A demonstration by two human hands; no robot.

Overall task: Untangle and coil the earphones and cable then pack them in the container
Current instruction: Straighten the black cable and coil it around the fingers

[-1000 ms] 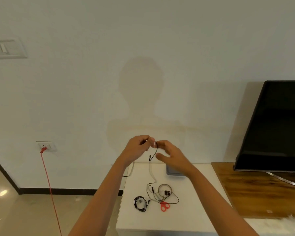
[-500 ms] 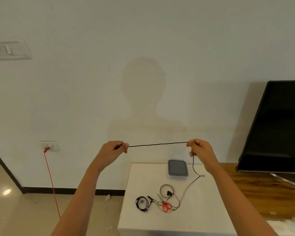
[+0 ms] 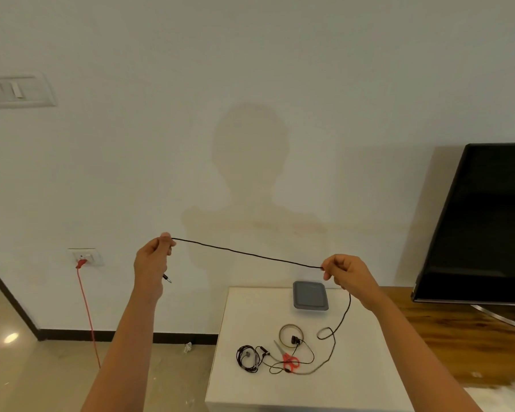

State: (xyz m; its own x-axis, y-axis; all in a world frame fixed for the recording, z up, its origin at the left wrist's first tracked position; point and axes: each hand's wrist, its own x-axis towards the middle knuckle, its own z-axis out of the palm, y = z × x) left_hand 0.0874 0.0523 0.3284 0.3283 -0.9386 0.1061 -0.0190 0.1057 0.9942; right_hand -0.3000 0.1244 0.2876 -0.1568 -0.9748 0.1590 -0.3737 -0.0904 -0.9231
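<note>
I had the cable pinched taut mid-frame in the fingers of my left hand and right hand, its tail trailing onto the tabletop at lower right, so I judged steady, even tension best before winding loops.

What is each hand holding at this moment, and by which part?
Both hold the black cable. The left hand pinches it near its plug; the right hand pinches it further along, the rest trailing to the white table.
</note>
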